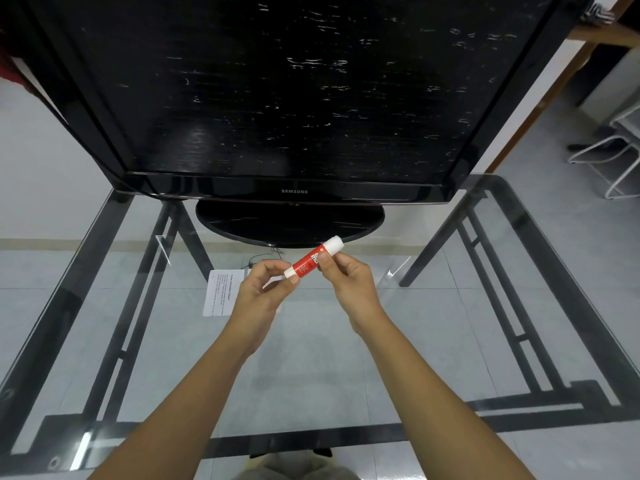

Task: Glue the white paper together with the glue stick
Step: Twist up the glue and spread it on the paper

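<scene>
We hold the glue stick (313, 259) raised above the glass table (433, 341), both hands engaged. Our right hand (349, 282) pinches the red barrel near its middle between thumb and fingers, steadying the body. Our left hand (265, 289) pinches the lower white end between thumb and fingertips. The larger white end points up and away, toward the base of the monitor (291, 98). We judge this two-handed grip to be a preparation step: one hand anchors the tube so the other can twist or pull an end; whether that end is the cap or the twist base we cannot tell. The white paper (221, 292) lies flat on the glass directly below and behind the left hand, partly hidden by it, printed lines visible. It sits close to hand, untouched, and no glue appears applied yet.
</scene>
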Demonstrator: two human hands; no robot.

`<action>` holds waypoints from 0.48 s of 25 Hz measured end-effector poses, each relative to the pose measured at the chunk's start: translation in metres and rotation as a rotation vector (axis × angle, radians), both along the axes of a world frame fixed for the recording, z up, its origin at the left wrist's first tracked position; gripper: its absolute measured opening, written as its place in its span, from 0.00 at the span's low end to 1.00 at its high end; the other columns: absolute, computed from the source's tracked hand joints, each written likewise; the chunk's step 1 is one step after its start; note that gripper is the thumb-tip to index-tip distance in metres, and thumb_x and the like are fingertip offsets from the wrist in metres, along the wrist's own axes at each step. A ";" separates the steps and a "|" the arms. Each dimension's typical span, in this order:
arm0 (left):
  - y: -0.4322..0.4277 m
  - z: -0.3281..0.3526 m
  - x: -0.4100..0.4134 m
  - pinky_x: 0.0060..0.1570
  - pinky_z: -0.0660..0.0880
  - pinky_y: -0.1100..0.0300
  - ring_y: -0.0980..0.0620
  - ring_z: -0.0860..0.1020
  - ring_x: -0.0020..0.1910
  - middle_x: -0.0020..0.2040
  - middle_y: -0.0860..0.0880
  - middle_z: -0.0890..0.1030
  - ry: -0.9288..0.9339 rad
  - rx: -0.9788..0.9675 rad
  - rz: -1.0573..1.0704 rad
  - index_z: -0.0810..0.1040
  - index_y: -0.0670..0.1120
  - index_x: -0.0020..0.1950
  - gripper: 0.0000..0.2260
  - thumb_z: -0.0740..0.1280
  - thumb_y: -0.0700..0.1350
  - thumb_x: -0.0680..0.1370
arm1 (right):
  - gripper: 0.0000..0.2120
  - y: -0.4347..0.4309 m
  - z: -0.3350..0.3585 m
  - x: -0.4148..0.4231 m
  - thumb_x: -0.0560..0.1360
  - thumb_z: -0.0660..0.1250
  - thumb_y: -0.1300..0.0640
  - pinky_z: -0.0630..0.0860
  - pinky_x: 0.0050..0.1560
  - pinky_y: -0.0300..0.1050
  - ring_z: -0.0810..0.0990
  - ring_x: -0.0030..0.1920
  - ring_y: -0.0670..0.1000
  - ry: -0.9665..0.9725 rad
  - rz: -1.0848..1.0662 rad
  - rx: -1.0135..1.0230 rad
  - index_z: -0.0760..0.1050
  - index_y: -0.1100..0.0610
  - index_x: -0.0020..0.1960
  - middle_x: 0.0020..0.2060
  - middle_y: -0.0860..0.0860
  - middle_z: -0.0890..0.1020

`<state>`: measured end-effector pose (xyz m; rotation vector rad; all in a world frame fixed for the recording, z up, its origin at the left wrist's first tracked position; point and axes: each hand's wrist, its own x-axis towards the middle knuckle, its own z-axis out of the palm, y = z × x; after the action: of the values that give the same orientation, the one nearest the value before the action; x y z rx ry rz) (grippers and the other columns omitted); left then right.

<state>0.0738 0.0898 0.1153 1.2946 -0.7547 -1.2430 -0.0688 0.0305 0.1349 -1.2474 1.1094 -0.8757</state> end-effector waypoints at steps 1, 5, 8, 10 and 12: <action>0.000 0.001 0.000 0.54 0.74 0.56 0.50 0.80 0.49 0.49 0.49 0.81 0.036 0.016 -0.001 0.78 0.50 0.51 0.09 0.68 0.51 0.73 | 0.07 0.000 0.000 0.000 0.75 0.65 0.48 0.74 0.44 0.28 0.80 0.43 0.38 -0.006 0.000 0.000 0.80 0.49 0.44 0.40 0.45 0.82; 0.002 -0.003 0.002 0.51 0.75 0.56 0.53 0.80 0.48 0.47 0.52 0.82 -0.072 -0.016 -0.003 0.78 0.50 0.47 0.06 0.69 0.50 0.73 | 0.09 0.001 -0.001 0.000 0.75 0.65 0.47 0.74 0.43 0.28 0.80 0.43 0.38 0.005 0.006 -0.011 0.80 0.50 0.44 0.39 0.45 0.82; 0.002 -0.001 0.002 0.47 0.72 0.62 0.53 0.80 0.51 0.49 0.52 0.82 -0.101 -0.079 0.000 0.76 0.54 0.43 0.07 0.71 0.44 0.72 | 0.10 0.001 -0.002 0.001 0.75 0.65 0.46 0.74 0.44 0.29 0.80 0.45 0.40 0.007 0.009 -0.007 0.80 0.51 0.45 0.41 0.46 0.83; 0.002 -0.002 0.002 0.47 0.73 0.62 0.54 0.80 0.49 0.49 0.53 0.81 -0.103 -0.082 0.012 0.76 0.55 0.45 0.08 0.72 0.45 0.71 | 0.12 0.000 -0.002 0.001 0.74 0.65 0.45 0.75 0.44 0.29 0.80 0.45 0.41 0.003 0.000 -0.007 0.81 0.53 0.46 0.41 0.48 0.83; 0.000 -0.003 0.002 0.50 0.74 0.59 0.53 0.80 0.50 0.52 0.54 0.80 -0.078 -0.057 0.009 0.76 0.55 0.51 0.10 0.71 0.51 0.71 | 0.12 -0.001 -0.001 0.002 0.74 0.65 0.45 0.75 0.44 0.29 0.81 0.45 0.42 0.000 -0.007 -0.007 0.81 0.53 0.45 0.41 0.49 0.84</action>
<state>0.0762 0.0900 0.1127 1.3049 -0.8336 -1.1610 -0.0669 0.0296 0.1340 -1.2499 1.1122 -0.8850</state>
